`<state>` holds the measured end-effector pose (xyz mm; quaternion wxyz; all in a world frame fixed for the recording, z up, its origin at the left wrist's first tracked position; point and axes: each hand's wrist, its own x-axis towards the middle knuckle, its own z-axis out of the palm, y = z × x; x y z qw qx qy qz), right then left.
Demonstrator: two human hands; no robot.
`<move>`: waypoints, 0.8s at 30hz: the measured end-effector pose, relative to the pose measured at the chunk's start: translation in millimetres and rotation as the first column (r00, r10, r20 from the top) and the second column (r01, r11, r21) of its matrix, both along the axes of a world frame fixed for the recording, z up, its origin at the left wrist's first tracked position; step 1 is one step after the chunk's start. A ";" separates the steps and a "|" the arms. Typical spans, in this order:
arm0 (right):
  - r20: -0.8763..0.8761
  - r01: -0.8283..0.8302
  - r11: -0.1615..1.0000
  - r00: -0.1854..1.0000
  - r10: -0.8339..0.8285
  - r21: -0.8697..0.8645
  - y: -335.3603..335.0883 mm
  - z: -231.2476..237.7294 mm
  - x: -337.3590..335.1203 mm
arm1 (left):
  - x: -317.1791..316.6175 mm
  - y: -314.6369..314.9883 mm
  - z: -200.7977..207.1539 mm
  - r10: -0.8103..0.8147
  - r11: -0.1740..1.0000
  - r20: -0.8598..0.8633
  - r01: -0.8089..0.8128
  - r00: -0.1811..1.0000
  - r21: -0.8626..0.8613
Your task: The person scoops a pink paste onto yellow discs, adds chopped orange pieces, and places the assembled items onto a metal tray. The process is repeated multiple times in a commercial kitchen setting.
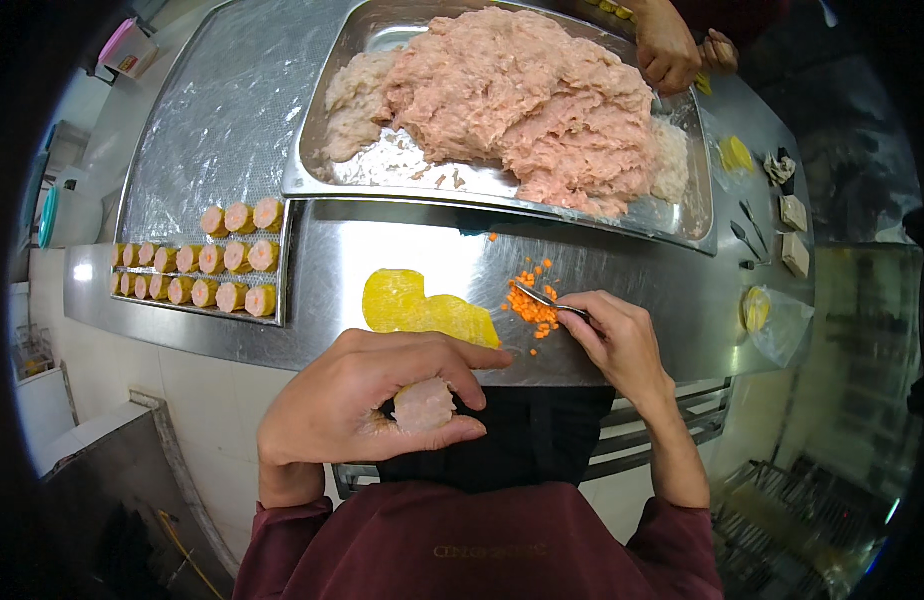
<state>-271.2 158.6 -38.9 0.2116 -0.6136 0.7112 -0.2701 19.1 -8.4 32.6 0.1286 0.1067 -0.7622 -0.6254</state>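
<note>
My left hand (332,395), at the table's near edge, curls its thumb and fingers around a small meat dumpling (424,405) with a pale pink filling on top. My right hand (622,335) grips a slim metal utensil (550,301) whose tip lies in a small heap of diced carrot (538,317). The shape of that tip is partly hidden among the orange bits. Between the hands, overlapping round yellow wrappers (394,300) lie flat on the steel table. Finished-looking dumplings (210,260), yellow-sided with an orange dot, stand in rows on the tray at left.
A deep steel pan (307,185) heaped with pink minced meat (522,90) takes up the far middle. The film-covered tray (222,110) extends left. A co-worker's hands (672,50) are at its far right. Bagged wrappers (757,310) and dark utensils (752,235) lie right.
</note>
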 end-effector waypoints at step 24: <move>-0.046 -0.232 0.947 0.973 0.228 -0.224 -15.9 132.4 62.0 | -65.4 29.4 -20.3 0.020 0.997 -0.185 -0.006 0.982 0.073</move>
